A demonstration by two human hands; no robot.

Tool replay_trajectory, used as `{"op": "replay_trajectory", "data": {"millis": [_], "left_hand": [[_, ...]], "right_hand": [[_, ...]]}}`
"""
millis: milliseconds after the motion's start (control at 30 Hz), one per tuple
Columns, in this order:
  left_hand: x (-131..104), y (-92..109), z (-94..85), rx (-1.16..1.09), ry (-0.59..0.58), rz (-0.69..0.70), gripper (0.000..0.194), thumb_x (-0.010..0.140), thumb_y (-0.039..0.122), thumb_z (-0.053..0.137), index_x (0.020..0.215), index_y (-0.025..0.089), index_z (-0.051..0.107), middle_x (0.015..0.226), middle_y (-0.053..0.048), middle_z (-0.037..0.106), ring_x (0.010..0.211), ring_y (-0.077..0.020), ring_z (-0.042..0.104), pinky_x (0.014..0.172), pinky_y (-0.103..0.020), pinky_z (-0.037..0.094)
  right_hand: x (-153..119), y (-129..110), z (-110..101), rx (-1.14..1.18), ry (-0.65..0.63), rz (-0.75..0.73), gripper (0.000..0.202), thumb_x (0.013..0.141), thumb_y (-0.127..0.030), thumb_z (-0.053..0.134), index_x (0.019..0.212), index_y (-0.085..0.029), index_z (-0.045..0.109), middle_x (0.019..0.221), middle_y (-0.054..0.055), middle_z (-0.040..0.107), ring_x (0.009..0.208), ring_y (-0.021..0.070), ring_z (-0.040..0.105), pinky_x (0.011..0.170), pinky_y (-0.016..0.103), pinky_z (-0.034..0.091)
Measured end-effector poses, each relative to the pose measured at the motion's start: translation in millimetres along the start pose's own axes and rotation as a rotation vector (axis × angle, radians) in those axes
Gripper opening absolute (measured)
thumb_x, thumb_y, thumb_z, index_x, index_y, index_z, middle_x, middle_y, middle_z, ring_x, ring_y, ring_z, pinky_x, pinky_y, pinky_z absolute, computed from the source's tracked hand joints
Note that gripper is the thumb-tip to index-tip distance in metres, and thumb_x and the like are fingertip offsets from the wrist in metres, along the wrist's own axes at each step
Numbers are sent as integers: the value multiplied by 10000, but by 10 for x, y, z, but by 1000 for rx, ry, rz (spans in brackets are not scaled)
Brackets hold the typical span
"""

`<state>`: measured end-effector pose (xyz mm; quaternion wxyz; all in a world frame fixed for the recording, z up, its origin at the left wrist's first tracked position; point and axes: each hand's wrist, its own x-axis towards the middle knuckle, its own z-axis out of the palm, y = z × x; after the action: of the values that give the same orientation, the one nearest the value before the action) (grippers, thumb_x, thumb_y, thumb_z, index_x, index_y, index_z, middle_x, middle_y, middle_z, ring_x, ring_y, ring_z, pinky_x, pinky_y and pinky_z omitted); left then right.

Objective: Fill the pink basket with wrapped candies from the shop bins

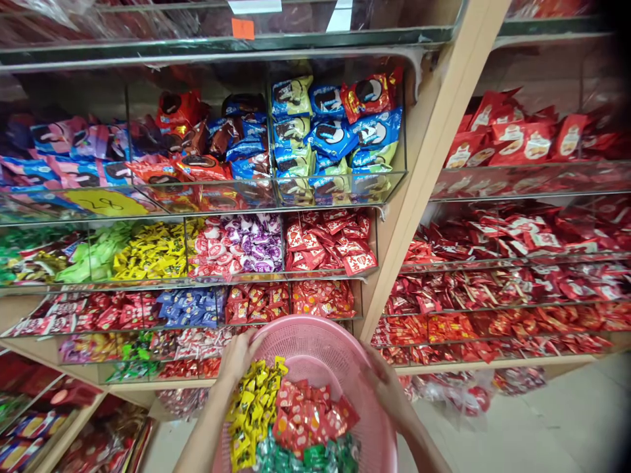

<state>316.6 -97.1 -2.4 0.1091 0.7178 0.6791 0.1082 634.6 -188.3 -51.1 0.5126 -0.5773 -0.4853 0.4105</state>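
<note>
Both my hands hold a round pink plastic basket (315,335) with perforated sides, low in front of me. My left hand (235,361) grips its left rim, and my right hand (383,381) is on the right rim, with the fingers partly blurred. Inside the basket, yellow-wrapped candies (256,404) lie along the left, red-wrapped candies (313,414) are heaped in the middle, and green-wrapped candies (310,456) sit at the near side. The bottom of the basket is cut off by the picture's edge.
Tiered shelves with clear dividers face me, holding blue snack packs (330,135), yellow candies (148,249), purple-wrapped candies (261,243) and red packets (330,243). A wooden upright (434,144) parts them from red-packet shelves at right. A plastic bag (463,397) rests below, above the tiled floor (557,433).
</note>
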Motion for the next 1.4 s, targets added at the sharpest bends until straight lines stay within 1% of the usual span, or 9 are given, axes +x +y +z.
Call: {"op": "replay_trajectory", "data": {"millis": [267,367,500,633,800,933,1133,1267,1400], "left_hand": [[26,-33,13,-15,19,15,441,840,545,310,953,263,629,793,-51,677,817,-196,615,638,-217,363],[40,-25,8,-30,1,9,407,845,519,330,943,262,631,790,-44,680,800,-184,619,620,-205,357],[48,-7,21,-18,-8,-39,400,838,525,337,956,273,625,840,-44,683,829,-203,616,614,-217,360],[37,6,32,-8,-20,-90,426,828,547,335,1010,280,613,881,-56,679,850,-217,611,629,-232,372],[31,1,47,1,1,-119,456,833,553,316,1074,280,590,923,-74,674,871,-224,608,646,-246,376],[39,-22,77,-9,0,-111,447,832,553,326,1061,279,594,903,-69,677,860,-214,611,645,-237,368],[72,-69,127,-22,16,-80,458,827,569,315,1070,292,587,888,-67,677,842,-224,615,640,-247,371],[89,-64,113,-29,16,-75,436,828,554,336,1063,290,592,890,-67,680,870,-218,615,659,-237,378],[85,-39,74,-30,1,-91,416,833,536,349,1052,284,598,897,-66,680,891,-207,612,691,-233,386]], "right_hand": [[191,11,-35,-263,-4,-119,402,780,-392,498,1122,-189,553,1144,101,577,1067,230,524,912,385,420],[505,-128,-19,-428,101,-207,402,786,-413,486,1105,-179,556,1092,110,599,1034,244,539,882,407,428],[1063,-339,150,-529,-10,-284,351,835,-309,401,1131,-171,531,1098,102,603,1026,213,549,885,365,415],[1442,-449,405,-780,-120,-159,411,808,-340,457,1178,-165,483,1031,122,628,998,228,566,824,327,416],[1566,-442,583,-989,-136,21,680,695,-508,567,1231,-121,407,1016,180,619,984,296,557,776,373,408],[1608,-366,542,-846,-63,-28,634,627,-404,658,1184,-168,468,1031,128,622,971,250,563,790,320,401],[1648,-318,417,-614,-68,-157,262,669,-276,587,897,-157,638,846,70,670,764,186,603,659,246,425],[1604,-449,341,-549,-106,-240,207,713,-298,521,752,-148,657,715,47,662,652,162,578,600,239,422],[1451,-717,241,-503,-76,-338,248,731,-344,510,774,-155,664,715,45,639,623,152,544,602,255,409]]}}
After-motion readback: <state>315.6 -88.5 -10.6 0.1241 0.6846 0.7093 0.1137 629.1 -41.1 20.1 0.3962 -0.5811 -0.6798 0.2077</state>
